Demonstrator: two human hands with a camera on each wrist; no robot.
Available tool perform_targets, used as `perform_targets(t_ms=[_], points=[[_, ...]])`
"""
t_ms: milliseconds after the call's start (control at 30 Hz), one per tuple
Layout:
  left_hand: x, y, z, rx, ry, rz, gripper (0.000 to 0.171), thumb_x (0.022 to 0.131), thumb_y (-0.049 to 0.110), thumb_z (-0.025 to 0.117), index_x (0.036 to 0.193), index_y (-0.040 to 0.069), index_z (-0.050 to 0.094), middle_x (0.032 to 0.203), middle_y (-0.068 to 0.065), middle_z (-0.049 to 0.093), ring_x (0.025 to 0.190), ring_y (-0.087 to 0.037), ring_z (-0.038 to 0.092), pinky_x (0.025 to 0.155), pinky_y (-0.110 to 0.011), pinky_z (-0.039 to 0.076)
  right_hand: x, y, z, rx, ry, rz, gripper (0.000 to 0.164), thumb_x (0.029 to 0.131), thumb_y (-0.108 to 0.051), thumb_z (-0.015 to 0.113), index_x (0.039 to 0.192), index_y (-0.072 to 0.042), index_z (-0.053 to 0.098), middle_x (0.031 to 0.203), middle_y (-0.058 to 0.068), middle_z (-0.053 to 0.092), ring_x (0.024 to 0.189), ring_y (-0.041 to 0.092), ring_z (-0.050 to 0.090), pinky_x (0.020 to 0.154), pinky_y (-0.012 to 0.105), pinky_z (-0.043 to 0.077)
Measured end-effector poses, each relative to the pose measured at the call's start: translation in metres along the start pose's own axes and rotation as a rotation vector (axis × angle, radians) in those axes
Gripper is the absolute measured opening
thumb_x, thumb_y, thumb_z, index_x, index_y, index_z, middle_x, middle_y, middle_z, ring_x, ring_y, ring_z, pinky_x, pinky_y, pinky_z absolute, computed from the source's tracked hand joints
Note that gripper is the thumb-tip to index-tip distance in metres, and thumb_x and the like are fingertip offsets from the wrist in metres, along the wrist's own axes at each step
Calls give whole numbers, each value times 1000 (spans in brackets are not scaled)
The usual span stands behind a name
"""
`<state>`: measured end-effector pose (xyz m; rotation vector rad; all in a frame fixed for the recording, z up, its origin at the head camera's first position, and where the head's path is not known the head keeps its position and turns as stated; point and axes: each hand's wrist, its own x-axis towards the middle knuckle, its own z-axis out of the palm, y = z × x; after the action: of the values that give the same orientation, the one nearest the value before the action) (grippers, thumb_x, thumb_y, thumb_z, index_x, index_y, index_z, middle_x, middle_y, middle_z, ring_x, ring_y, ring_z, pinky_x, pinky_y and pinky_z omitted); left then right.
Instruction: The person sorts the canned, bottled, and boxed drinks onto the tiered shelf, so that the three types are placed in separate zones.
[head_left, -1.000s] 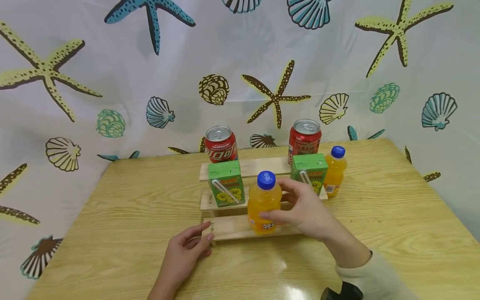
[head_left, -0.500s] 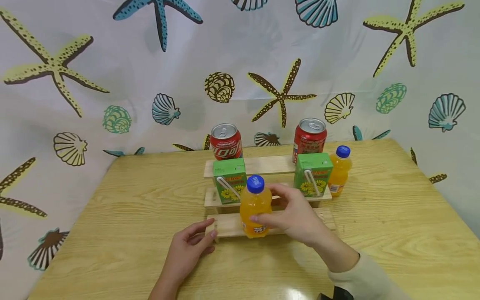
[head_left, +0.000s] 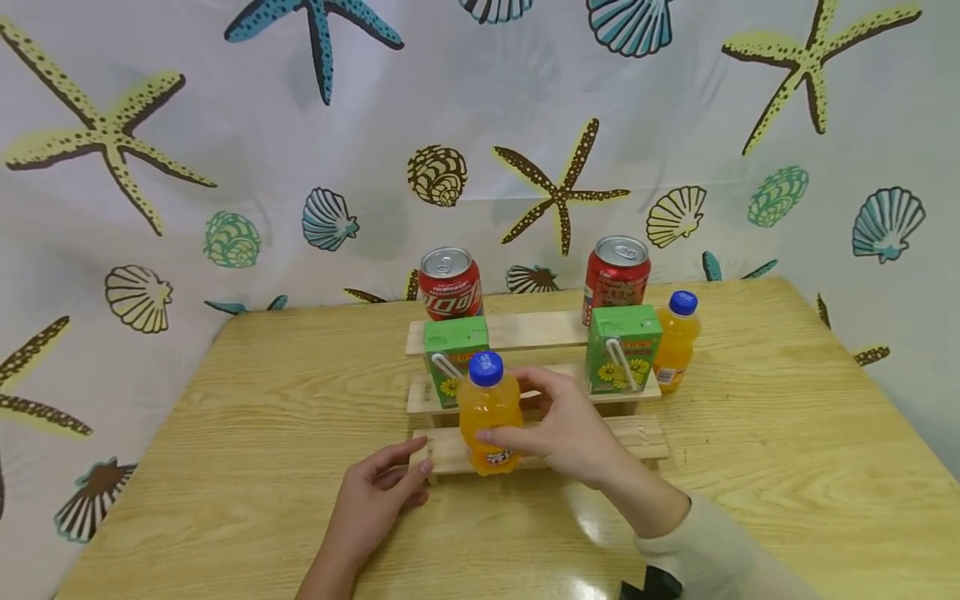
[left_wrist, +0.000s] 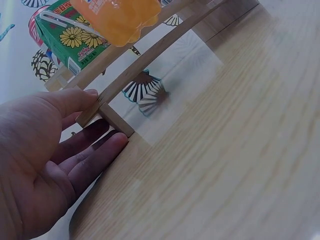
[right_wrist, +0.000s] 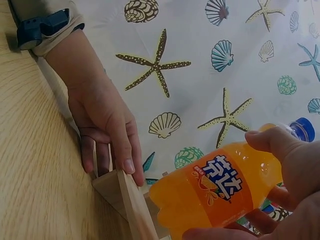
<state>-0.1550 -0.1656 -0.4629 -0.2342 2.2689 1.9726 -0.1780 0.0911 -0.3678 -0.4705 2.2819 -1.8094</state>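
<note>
My right hand (head_left: 562, 429) grips an orange soda bottle (head_left: 491, 417) with a blue cap, thumb in front and fingers behind. The bottle stands nearly upright over the lowest step of a three-step wooden rack (head_left: 630, 433), left of its middle. Whether its base touches the slat I cannot tell. In the right wrist view the label of the bottle (right_wrist: 215, 185) faces the camera. My left hand (head_left: 378, 492) holds the left end of that step. In the left wrist view, one finger of the left hand (left_wrist: 45, 150) lies on the slat's end while others reach below it.
Green drink cartons with straws, left (head_left: 442, 333) and right (head_left: 622, 350), stand on the middle step. Red cola cans, left (head_left: 450, 287) and right (head_left: 617, 275), stand on the top step. Another orange bottle (head_left: 675, 346) is right of the rack. A sea-patterned cloth (head_left: 360, 125) hangs behind the table (head_left: 262, 400).
My right hand has carried the bottle leftward along the lowest step, so it now partly covers the left carton. My left hand stays at the rack's end. The head view shifted slightly.
</note>
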Motion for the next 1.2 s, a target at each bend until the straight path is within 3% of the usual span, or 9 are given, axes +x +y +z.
perform_targets(t_ms=[567,1200], points=[[0,-3,-1,-2,-11,5,38,91,17,75,129,13,68,131,-11,64,100,-19,71,77,-32,65,7,2,20,0,47,-8,50,79,-22,87,124,-16,66,123,2,67,107,25,66,85,35,61],[-1,-2,-2,0,-5,11,39,91,18,76,128,12,68,128,-12,65,102,-21,71,77,-32,65,13,7,31,-14,120,51,54,77,-23,88,124,-14,62,121,1,63,109,26,65,91,40,60]])
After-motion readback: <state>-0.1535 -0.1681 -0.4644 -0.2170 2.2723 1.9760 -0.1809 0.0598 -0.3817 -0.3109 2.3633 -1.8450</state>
